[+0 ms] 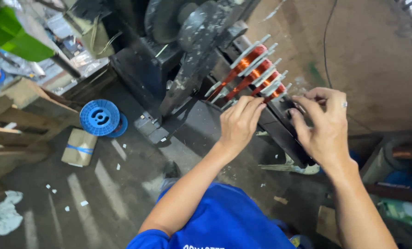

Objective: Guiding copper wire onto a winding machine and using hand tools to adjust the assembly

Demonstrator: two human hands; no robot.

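A dark winding machine (187, 55) carries a former with several copper wire coils (256, 74) wound between pale metal plates. My left hand (239, 122) rests with bent fingers on the near end of the former, just below the coils. My right hand (323, 124), a ring on one finger, has its fingers spread and its tips touch the dark end of the former beside the last coil. Neither hand clearly holds a loose item. My blue shirt fills the bottom of the view.
An empty blue plastic spool (100, 117) and a small cardboard box (79, 147) lie on the dirty floor at left. Wooden crates (17, 120) stand at far left. A concrete wall (376, 55) rises behind the machine. Copper pipe and clutter (406, 184) sit at right.
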